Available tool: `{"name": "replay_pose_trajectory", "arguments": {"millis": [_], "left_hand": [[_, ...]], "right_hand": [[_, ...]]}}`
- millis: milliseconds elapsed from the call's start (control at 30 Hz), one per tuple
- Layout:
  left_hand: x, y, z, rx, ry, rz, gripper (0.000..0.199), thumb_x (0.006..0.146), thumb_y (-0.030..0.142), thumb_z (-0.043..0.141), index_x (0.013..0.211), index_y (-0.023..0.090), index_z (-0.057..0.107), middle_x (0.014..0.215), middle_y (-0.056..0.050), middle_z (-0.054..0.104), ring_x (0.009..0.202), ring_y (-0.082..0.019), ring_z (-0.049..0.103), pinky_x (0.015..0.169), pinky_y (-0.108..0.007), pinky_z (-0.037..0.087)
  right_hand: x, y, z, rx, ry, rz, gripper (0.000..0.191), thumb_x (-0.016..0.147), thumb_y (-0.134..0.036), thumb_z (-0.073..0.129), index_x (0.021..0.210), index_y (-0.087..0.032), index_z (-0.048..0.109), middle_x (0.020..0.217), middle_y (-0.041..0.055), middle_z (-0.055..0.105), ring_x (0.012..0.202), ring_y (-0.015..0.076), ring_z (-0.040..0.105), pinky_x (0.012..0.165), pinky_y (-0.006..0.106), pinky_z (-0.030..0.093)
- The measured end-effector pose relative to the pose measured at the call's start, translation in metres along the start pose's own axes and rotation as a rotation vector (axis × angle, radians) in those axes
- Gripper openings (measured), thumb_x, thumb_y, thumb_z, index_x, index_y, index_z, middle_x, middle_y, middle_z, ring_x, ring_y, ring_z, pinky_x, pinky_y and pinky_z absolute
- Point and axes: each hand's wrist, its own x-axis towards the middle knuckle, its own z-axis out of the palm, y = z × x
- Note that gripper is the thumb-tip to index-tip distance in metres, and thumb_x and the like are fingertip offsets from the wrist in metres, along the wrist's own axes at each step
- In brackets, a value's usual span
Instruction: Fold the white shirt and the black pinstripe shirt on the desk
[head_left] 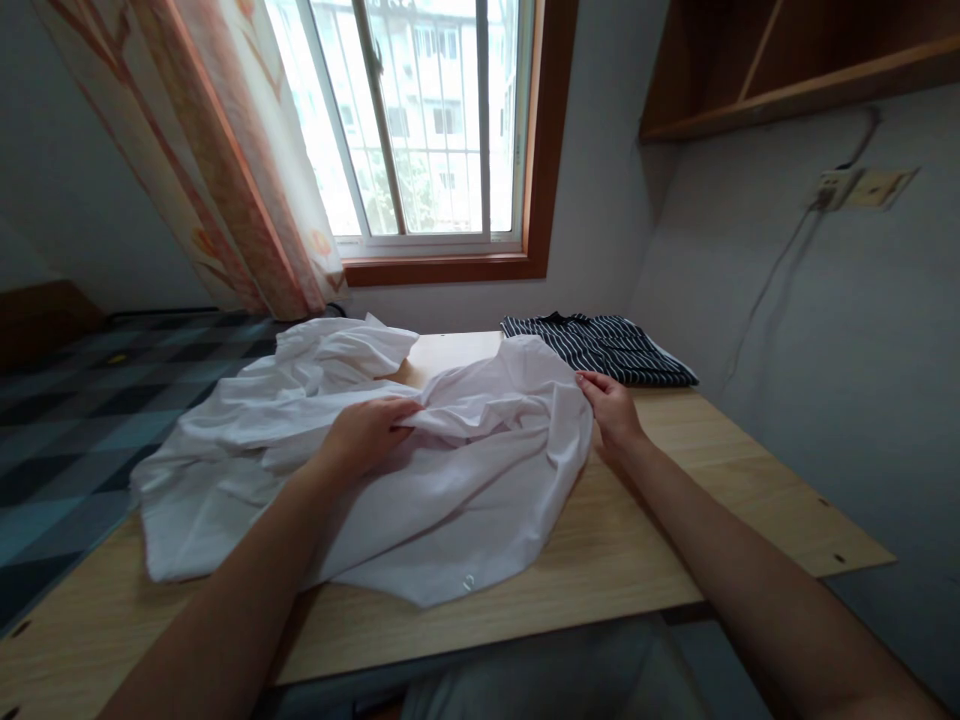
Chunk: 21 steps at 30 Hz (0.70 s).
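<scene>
A rumpled white shirt [480, 480] lies spread over the wooden board, its folds bunched toward the far left. My left hand [371, 432] rests on the middle of it, thumb and fingers closed on a ridge of the cloth. At the garment's right edge, my right hand [611, 405] pinches the fabric between thumb and fingers. Just beyond that hand sits a folded black-and-white striped garment [600, 348]. A small pale mark shows near the white cloth's front hem.
The wooden tabletop [660, 520] has its front edge close to my lap. A bed with a checked cover [67, 400] adjoins on the left. Behind are a curtain [225, 150] and a barred window [427, 120]. A socket with a cord [836, 188] and a shelf [810, 90] are on the right.
</scene>
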Motion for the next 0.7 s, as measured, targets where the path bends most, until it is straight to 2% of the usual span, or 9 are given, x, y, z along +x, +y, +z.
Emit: {"name": "replay_pose_trajectory", "arguments": {"millis": [100,200,300,367,467,533,600,700], "left_hand": [[-0.001,-0.009,-0.012,-0.116,0.192,-0.156,0.04,0.08,0.03,0.05,0.111,0.023,0.074,0.109,-0.007,0.074,0.1,-0.028,0.067,0.088,-0.037,0.049],[-0.001,-0.016,-0.021,-0.386,0.388,-0.357,0.041,0.077,0.035,0.052,0.108,0.02,0.074,0.095,-0.004,0.075,0.09,-0.025,0.067,0.08,-0.033,0.051],[0.001,-0.017,-0.025,-0.768,0.444,-0.588,0.044,0.074,0.04,0.06,0.11,0.018,0.072,0.069,-0.001,0.067,0.061,-0.018,0.058,0.055,-0.027,0.048],[0.003,-0.016,-0.027,-1.007,0.458,-0.69,0.044,0.073,0.033,0.061,0.114,0.018,0.069,0.062,0.002,0.061,0.05,-0.014,0.05,0.046,-0.024,0.042],[0.005,-0.015,-0.029,-1.294,0.514,-0.664,0.045,0.072,0.014,0.056,0.116,0.014,0.065,0.073,-0.001,0.065,0.057,-0.012,0.055,0.051,-0.023,0.047],[0.007,-0.015,-0.03,-1.396,0.539,-0.616,0.042,0.074,0.008,0.053,0.115,0.012,0.064,0.082,-0.003,0.067,0.065,-0.012,0.059,0.058,-0.023,0.052],[0.009,-0.013,-0.031,-1.407,0.595,-0.622,0.041,0.078,0.004,0.051,0.116,0.011,0.062,0.086,-0.003,0.067,0.069,-0.011,0.06,0.063,-0.023,0.053],[0.011,-0.011,-0.032,-1.36,0.743,-0.675,0.05,0.079,-0.004,0.043,0.123,0.012,0.059,0.09,-0.003,0.066,0.073,-0.01,0.062,0.073,-0.025,0.054]], "right_hand": [[0.0,-0.002,-0.001,0.003,0.001,0.012,0.048,0.059,-0.05,0.081,0.091,-0.016,0.074,0.085,0.0053,0.075,0.075,0.0174,0.066,0.069,0.029,0.053],[-0.001,-0.003,-0.001,0.006,0.001,0.014,0.05,0.056,-0.05,0.083,0.091,-0.015,0.074,0.085,0.0054,0.075,0.076,0.018,0.067,0.071,0.03,0.053],[-0.002,-0.004,0.0,0.002,-0.01,-0.001,0.047,0.058,-0.048,0.083,0.091,-0.016,0.074,0.087,0.0055,0.075,0.078,0.0181,0.067,0.072,0.031,0.053],[-0.002,-0.005,0.0,0.008,-0.024,-0.003,0.044,0.059,-0.047,0.082,0.09,-0.016,0.075,0.087,0.0053,0.075,0.077,0.0177,0.066,0.071,0.03,0.052],[-0.003,-0.007,0.0,0.018,-0.043,0.012,0.043,0.06,-0.048,0.082,0.089,-0.016,0.075,0.085,0.0046,0.074,0.073,0.0162,0.065,0.066,0.028,0.051],[-0.004,-0.008,0.0,0.019,-0.062,0.015,0.043,0.061,-0.048,0.082,0.088,-0.016,0.074,0.084,0.004,0.074,0.071,0.015,0.063,0.065,0.027,0.051],[-0.007,-0.01,0.001,0.021,-0.105,0.013,0.042,0.062,-0.048,0.081,0.089,-0.017,0.074,0.084,0.0035,0.073,0.072,0.0147,0.063,0.066,0.027,0.051],[-0.015,-0.014,0.005,0.02,-0.209,0.005,0.041,0.064,-0.047,0.081,0.092,-0.018,0.074,0.088,0.0037,0.074,0.078,0.0163,0.065,0.072,0.029,0.053]]}}
